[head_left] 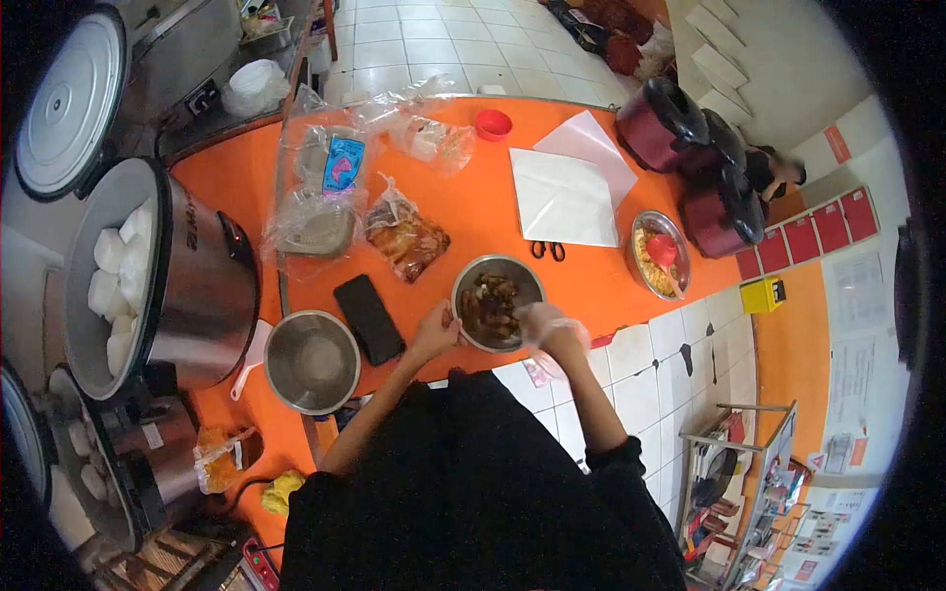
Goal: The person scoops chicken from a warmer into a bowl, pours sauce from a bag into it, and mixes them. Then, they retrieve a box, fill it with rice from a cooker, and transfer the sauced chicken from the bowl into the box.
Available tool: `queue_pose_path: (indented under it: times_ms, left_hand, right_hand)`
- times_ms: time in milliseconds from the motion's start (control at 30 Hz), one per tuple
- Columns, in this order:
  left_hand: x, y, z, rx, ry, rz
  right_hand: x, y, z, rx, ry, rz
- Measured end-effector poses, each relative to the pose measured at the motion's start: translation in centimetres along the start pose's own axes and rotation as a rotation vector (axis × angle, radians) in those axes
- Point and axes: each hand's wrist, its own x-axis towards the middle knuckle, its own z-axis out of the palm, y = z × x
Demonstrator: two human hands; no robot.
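Note:
A metal bowl [538, 278] with dark brown, glossy pieces of food [490, 307] stands at the front edge of the orange table. My left hand [437, 333] grips its left rim, thumb up against the side. At the right rim is my right hand [550, 328], in a clear plastic glove; it is blurred, so its fingers and anything in them cannot be made out. Left of my left hand lies a black phone [369, 317], beside a second metal bowl [312, 361]. Behind the phone is a plastic bag of brown food [405, 236].
White paper sheets [565, 197], black-handled scissors [548, 250] and a bowl of yellow food with a red scoop [658, 258] lie to the right. Dark red cookers [722, 212] stand beyond. A large pot with white bags [205, 286] is at left. A red cup [493, 124] sits at the back.

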Motion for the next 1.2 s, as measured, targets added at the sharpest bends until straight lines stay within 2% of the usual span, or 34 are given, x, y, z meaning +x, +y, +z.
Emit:
queue_pose_path:
  times_ms: [67, 100, 167, 200, 233, 267, 333, 367, 467, 500, 600, 733, 767, 867, 900, 1000, 1033, 1100, 1167, 1200]
  left_hand:
    - [-0.1, -0.8, 0.1, 0.007, -0.001, 0.028]
    - [-0.4, -0.3, 0.3, 0.069, 0.031, 0.03]
    - [-1.0, 1.4, 1.1, 0.192, 0.076, 0.036]
    - [-0.5, 0.4, 1.2, 0.18, 0.078, 0.052]
    - [0.4, -1.8, 1.0, 0.168, 0.081, 0.066]
    - [0.9, -3.0, 1.0, 0.158, 0.087, 0.081]
    - [0.2, -1.0, 0.9, 0.127, 0.069, -0.024]
    - [-0.1, -0.3, 0.9, 0.11, 0.062, -0.079]
    - [0.0, -1.5, 1.3, 0.266, 0.153, 0.168]
    - [0.2, -1.3, 1.4, 0.303, 0.153, 0.154]
    - [0.6, -0.3, 1.1, 0.333, 0.153, 0.123]
    - [0.6, -0.6, 0.5, 0.267, 0.09, 0.054]
    - [0.8, -0.8, 0.5, 0.267, 0.065, 0.025]
    - [1.1, -1.2, 0.2, 0.191, 0.128, 0.123]
    - [0.8, -0.4, 0.3, 0.176, 0.127, 0.101]
    - [-0.3, 1.5, 0.4, 0.145, 0.127, 0.054]
    - [-0.1, 0.9, 0.4, 0.145, 0.121, 0.06]
    - [0.3, -0.1, 0.4, 0.124, 0.085, 0.056]
    - [0.7, -0.7, -0.3, 0.077, 0.052, 0.036]
    - [0.6, -0.7, -0.2, 0.071, 0.058, 0.032]
  right_hand:
    - [-2.1, 1.7, -1.5, -0.074, 0.002, -0.147]
    - [-1.9, 1.8, -2.2, -0.165, -0.287, -0.042]
    - [-1.7, 3.0, 1.0, -0.171, -0.13, -0.064]
    - [-1.8, 3.4, 2.1, -0.175, -0.051, -0.069]
    - [-2.2, -0.4, -1.4, -0.164, -0.119, 0.119]
    - [-2.1, 0.2, -1.1, -0.164, -0.134, 0.09]
    - [-1.3, 1.3, -0.8, -0.165, -0.161, 0.02]
    - [-1.6, 1.8, -1.6, -0.261, -0.273, -0.051]
    - [-2.4, 2.5, 0.2, -0.085, -0.098, 0.022]
    - [-0.7, 2.0, 1.2, -0.213, -0.263, 0.125]
    - [0.1, 2.6, 0.1, -0.122, -0.221, -0.007]
    - [1.6, 3.5, -1.1, -0.097, -0.117, 0.112]
    - [3.5, 4.7, 1.3, -0.155, -0.141, -0.088]
    - [0.1, -2.9, -4.6, -0.077, -0.304, 0.142]
    - [-0.3, -2.1, -3.9, -0.052, -0.311, 0.011]
    - [-0.8, -0.8, -1.1, -0.13, -0.383, -0.023]
    - [-0.8, -1.2, -0.2, -0.124, -0.307, 0.009]
    - [0.3, 0.6, 1.6, -0.081, -0.301, 0.084]
    - [-0.3, -1.6, -2.7, -0.095, -0.346, 0.182]
    - [-0.6, -1.7, -1.9, 0.022, -0.255, 0.095]
